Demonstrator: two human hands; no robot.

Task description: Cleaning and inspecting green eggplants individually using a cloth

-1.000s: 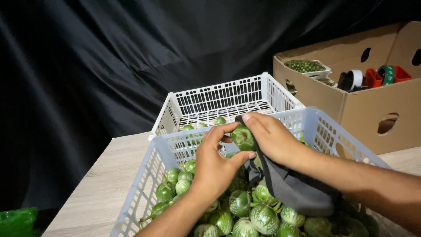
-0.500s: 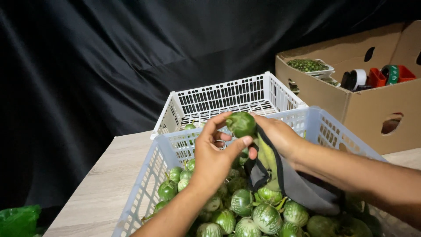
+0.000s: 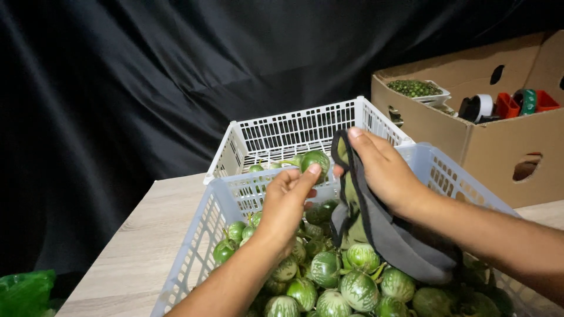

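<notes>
My left hand (image 3: pixel 287 205) holds a small round green eggplant (image 3: pixel 315 159) at its fingertips, raised above the far rim of the near white plastic basket (image 3: pixel 194 252). That basket is filled with several striped green eggplants (image 3: pixel 335 279). My right hand (image 3: pixel 385 170) grips a grey and olive cloth (image 3: pixel 376 229) with dark edging, which hangs down onto the eggplants. Right behind stands a second white basket (image 3: pixel 294 132) with a few eggplants (image 3: pixel 256 168) showing at its bottom.
A light wooden table (image 3: pixel 138 235) carries both baskets. At the right stands an open cardboard box (image 3: pixel 470 132) holding a tray of small green items (image 3: pixel 414 88), tape rolls and red objects. Black cloth hangs behind. Something green and plastic (image 3: pixel 23 290) lies at the lower left.
My left hand has lifted the eggplant away from the cloth and toward the far basket. My right hand has raised the cloth's edge and no longer touches the eggplant.
</notes>
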